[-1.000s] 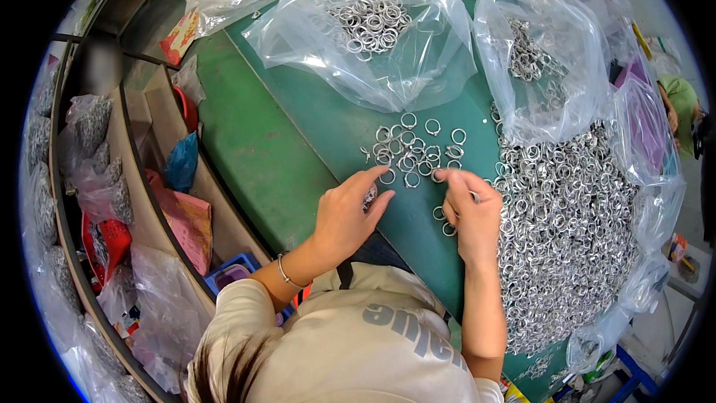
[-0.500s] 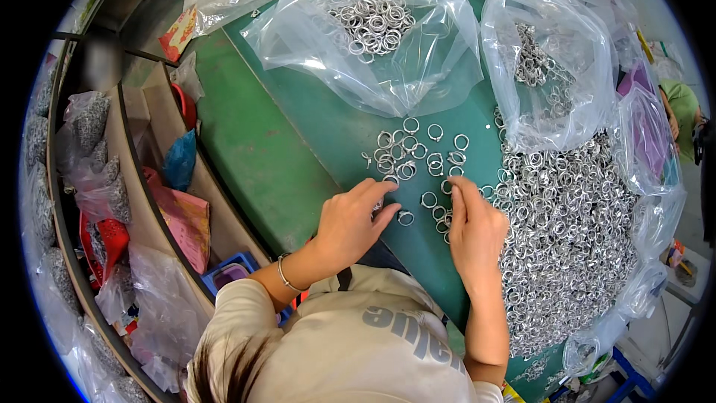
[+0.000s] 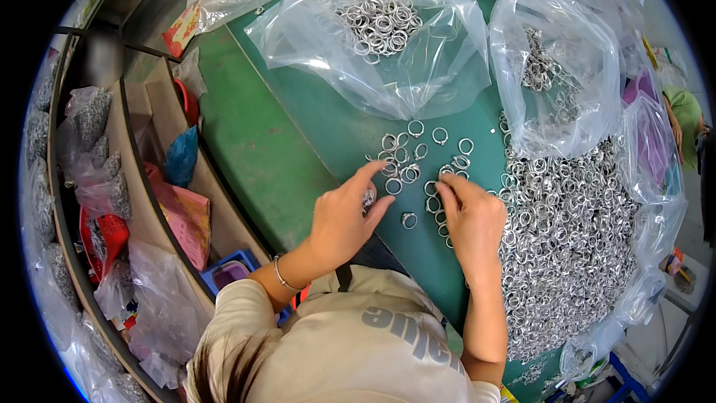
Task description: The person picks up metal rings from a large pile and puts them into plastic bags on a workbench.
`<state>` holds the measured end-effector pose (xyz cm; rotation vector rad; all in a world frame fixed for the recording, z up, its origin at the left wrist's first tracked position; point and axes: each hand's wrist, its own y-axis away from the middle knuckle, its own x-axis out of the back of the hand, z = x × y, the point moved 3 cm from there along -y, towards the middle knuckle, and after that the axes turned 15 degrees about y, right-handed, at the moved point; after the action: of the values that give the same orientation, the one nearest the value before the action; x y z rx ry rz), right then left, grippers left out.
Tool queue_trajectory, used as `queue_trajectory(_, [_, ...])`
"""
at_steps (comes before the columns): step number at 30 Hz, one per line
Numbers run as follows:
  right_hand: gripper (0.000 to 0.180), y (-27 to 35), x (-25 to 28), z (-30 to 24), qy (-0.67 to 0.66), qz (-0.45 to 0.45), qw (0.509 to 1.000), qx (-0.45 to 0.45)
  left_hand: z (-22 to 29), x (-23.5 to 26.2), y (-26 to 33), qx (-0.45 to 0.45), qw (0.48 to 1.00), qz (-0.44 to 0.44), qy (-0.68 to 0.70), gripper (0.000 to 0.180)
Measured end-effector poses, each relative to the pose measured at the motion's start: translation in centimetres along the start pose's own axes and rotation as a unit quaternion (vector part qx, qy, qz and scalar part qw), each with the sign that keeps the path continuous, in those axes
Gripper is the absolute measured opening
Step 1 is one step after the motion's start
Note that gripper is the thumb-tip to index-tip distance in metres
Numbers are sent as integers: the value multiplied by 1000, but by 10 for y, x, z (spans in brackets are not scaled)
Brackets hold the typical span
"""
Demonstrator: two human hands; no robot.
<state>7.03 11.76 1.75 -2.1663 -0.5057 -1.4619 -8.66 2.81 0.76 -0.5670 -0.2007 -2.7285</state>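
Green table (image 3: 291,142), smooth and flat, with cluttered shelves (image 3: 142,179) to the left. Clear crinkly plastic bags (image 3: 388,37) of metal rings sit at the far edge. Left hand (image 3: 343,216) pinches a few rings; right hand (image 3: 470,220) presses fingertips on scattered rings (image 3: 418,160) beside the shiny heap (image 3: 574,239).

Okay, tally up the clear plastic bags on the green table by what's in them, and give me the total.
Clear bag of loose rings: 1
Clear bag of linked ring clusters: 1
Clear bag spread open under the big ring heap: 1
Total on the green table: 3
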Motion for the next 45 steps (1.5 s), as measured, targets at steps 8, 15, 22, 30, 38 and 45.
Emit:
queue_trajectory(8, [23,-19,-9,-12,120,-35,992,27,2,-1,0,-54,996,-60,-26,34])
queue_trajectory(15, [20,15,10,-17,69,-40,997,15,1,5,-4,-41,999,23,-10,26])
queue_trajectory(22, [16,11,2,-28,6,8,1000,0,1,6,-21,-79,994,6,-74,24])
queue_trajectory(30, [13,-3,-14,-39,-63,-19,998,-11,0,8,-24,-102,990,-1,-102,16])
queue_trajectory(38, [18,-3,-13,-30,-11,-31,999,-37,-7,9,-25,-76,997,30,-5,8])
queue_trajectory(45, [26,-3,-27,-35,-585,-210,743,-246,1,4,-13,25,946,-101,307,4])
